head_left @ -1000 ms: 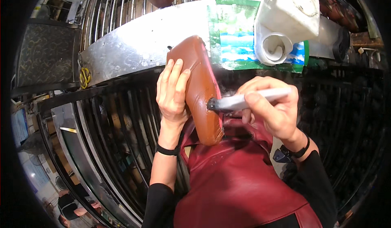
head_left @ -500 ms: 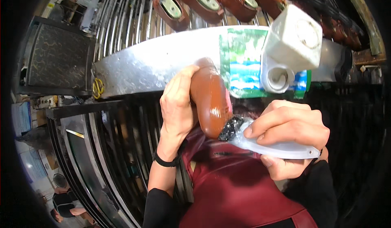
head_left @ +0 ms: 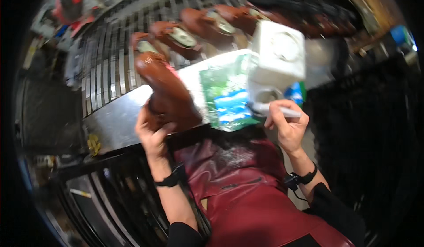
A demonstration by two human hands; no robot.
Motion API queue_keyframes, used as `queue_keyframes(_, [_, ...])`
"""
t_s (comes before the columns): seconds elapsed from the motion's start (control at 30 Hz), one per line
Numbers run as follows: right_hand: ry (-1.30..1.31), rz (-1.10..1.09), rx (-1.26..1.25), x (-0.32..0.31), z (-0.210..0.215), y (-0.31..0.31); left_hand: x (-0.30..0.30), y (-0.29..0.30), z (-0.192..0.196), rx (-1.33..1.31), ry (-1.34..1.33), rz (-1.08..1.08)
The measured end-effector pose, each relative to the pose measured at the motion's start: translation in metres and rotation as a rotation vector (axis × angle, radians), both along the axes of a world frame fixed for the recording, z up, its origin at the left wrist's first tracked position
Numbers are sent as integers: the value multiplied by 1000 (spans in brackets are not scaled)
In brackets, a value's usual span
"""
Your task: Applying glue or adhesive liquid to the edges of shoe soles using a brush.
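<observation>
My left hand [head_left: 154,134] is wrapped round a glossy brown leather shoe [head_left: 172,92], holding it tilted above the metal work surface with its toe pointing away. In my right hand [head_left: 289,128] is a brush [head_left: 263,109] with a pale plastic handle, gripped between thumb and fingers. Its dark bristle end is blurred and lies over a green, white and blue plastic bag [head_left: 229,108], just below the mouth of a white plastic container [head_left: 278,55]. What the container holds cannot be made out.
Several brown shoes [head_left: 207,28] stand on a rack of metal bars [head_left: 104,66] beyond the work surface [head_left: 117,119]. Yellow-handled scissors [head_left: 93,144] lie at its left end. A dark red apron [head_left: 238,198] covers my front. A black panel [head_left: 48,110] stands at far left.
The shoe has moved away and left, toe now pointing outward. My right hand has drawn the brush off the shoe to beside the white container. The view has turned and shifted.
</observation>
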State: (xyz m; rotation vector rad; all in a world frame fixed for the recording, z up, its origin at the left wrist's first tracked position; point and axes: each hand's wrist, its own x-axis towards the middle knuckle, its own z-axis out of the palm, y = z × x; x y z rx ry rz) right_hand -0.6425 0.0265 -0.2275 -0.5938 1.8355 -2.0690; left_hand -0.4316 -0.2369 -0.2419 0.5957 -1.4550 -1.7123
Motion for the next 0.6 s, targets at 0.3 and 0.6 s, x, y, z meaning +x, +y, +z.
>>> queue_keyframes(0.3, [10,-231,77,-7,-41,2,38,104,-24,212,-210,39])
queue_keyframes(0.6, [-681,25,-285,-20,16,-10,47,117,-4,245,-274,-93])
